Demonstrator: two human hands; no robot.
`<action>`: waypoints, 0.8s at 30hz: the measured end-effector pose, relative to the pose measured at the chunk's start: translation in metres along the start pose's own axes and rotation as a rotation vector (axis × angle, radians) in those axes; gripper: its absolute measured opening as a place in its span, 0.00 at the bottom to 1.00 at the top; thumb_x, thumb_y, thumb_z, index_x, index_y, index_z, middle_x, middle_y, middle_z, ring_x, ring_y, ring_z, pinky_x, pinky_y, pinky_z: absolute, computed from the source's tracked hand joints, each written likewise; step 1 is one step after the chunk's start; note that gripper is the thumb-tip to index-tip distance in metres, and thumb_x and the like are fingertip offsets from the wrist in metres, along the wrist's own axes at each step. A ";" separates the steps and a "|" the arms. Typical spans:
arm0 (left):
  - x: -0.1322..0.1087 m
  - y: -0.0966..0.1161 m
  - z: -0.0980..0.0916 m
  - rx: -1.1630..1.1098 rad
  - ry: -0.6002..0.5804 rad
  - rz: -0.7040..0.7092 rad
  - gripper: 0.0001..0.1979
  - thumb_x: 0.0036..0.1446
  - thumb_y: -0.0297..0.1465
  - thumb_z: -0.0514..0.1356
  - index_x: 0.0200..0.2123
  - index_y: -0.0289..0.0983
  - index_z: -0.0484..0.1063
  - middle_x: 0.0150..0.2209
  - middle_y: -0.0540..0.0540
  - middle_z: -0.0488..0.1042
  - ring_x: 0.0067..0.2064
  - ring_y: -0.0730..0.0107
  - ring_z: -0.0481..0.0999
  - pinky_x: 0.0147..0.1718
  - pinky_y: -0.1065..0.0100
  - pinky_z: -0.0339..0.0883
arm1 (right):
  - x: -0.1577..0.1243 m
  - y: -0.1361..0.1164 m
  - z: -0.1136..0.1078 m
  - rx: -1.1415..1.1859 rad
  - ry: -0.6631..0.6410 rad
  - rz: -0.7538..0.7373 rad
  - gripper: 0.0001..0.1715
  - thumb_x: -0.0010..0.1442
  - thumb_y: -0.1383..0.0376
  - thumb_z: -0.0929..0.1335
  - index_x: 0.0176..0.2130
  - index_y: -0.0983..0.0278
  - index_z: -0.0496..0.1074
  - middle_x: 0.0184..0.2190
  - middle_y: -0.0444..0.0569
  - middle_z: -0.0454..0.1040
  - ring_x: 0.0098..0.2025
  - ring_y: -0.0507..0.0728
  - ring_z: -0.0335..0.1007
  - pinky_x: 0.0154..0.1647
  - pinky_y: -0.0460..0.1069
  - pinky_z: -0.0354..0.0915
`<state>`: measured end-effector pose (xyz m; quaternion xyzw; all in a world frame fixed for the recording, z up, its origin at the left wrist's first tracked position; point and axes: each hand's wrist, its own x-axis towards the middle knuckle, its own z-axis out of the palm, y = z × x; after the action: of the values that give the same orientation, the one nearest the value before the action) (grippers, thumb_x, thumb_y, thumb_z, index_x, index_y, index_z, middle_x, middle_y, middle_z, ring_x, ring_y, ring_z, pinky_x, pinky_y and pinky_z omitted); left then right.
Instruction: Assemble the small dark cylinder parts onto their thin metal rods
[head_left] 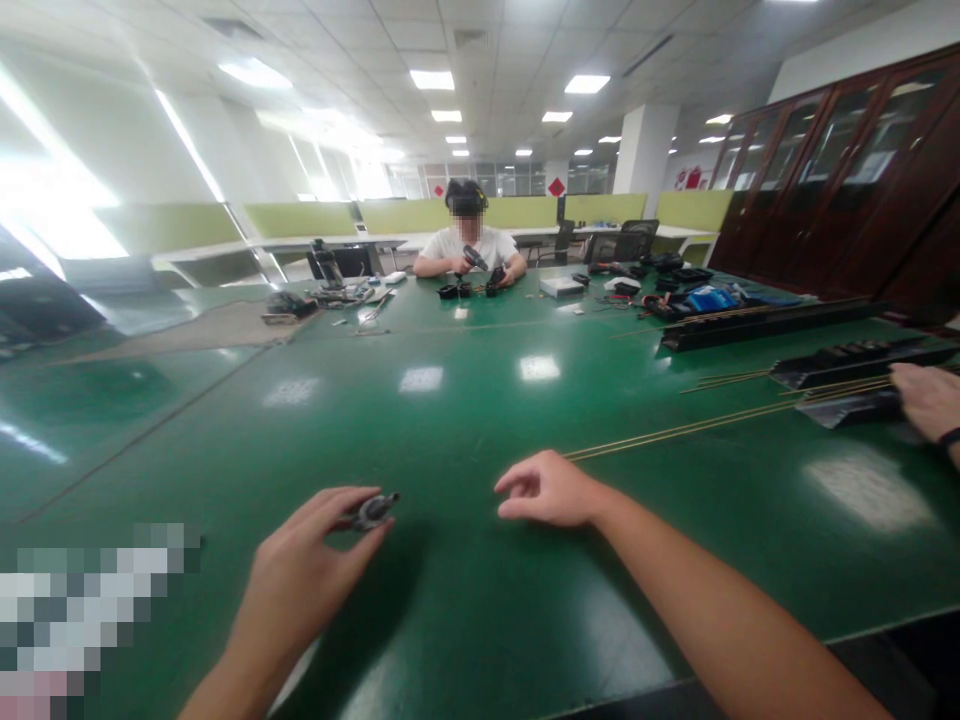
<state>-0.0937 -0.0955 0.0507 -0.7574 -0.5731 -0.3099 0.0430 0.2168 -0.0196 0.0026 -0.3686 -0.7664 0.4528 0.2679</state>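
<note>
My left hand (311,545) pinches a small grey metal part (373,512) between thumb and fingers, just above the green table (420,430). The part looks round with a short stub on one side; its exact kind is too small to tell. To the right, my right hand (551,490) hovers over the table with fingers loosely curled, a gap between thumb and forefinger, and nothing visible in it. Thin brass-coloured rods (675,432) lie just behind that hand and stretch toward the right; whether the wrist touches them I cannot tell.
At the right edge another person's hand (930,400) is by the rods and dark metal channels (855,405). Across the table a person in a white shirt (495,243) holds a power drill (474,258). Tools and parts (705,298) cover the far right; a blurred patch is at lower left.
</note>
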 end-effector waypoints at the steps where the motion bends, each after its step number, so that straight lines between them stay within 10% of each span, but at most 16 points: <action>1: 0.010 0.011 0.008 -0.042 -0.017 0.063 0.14 0.59 0.42 0.60 0.44 0.41 0.75 0.42 0.47 0.77 0.38 0.66 0.79 0.40 0.66 0.75 | 0.000 0.000 0.000 0.021 0.003 0.002 0.30 0.51 0.51 0.76 0.48 0.67 0.79 0.34 0.52 0.81 0.33 0.54 0.75 0.36 0.48 0.69; 7: 0.042 0.053 0.048 -0.109 -0.107 0.269 0.11 0.59 0.32 0.59 0.44 0.40 0.77 0.41 0.45 0.75 0.39 0.67 0.77 0.39 0.67 0.73 | 0.001 -0.004 -0.001 0.234 -0.003 0.029 0.33 0.49 0.55 0.77 0.51 0.69 0.76 0.37 0.54 0.81 0.36 0.56 0.77 0.40 0.50 0.71; 17: 0.033 0.059 0.071 -0.061 -0.162 0.355 0.17 0.56 0.23 0.59 0.47 0.41 0.76 0.42 0.44 0.73 0.40 0.67 0.76 0.38 0.68 0.73 | 0.005 -0.004 0.002 0.334 -0.082 0.099 0.20 0.54 0.60 0.73 0.44 0.69 0.79 0.31 0.51 0.80 0.27 0.51 0.74 0.33 0.47 0.69; 24: 0.023 0.021 0.020 0.139 -0.122 0.206 0.38 0.52 0.39 0.67 0.64 0.42 0.59 0.55 0.39 0.71 0.53 0.51 0.73 0.51 0.52 0.72 | 0.005 -0.001 -0.003 0.439 -0.084 0.163 0.21 0.54 0.60 0.74 0.43 0.73 0.77 0.27 0.50 0.79 0.25 0.51 0.73 0.29 0.47 0.68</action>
<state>-0.0630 -0.0749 0.0523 -0.8249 -0.5139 -0.2167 0.0919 0.2161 -0.0143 0.0052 -0.3430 -0.6278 0.6437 0.2720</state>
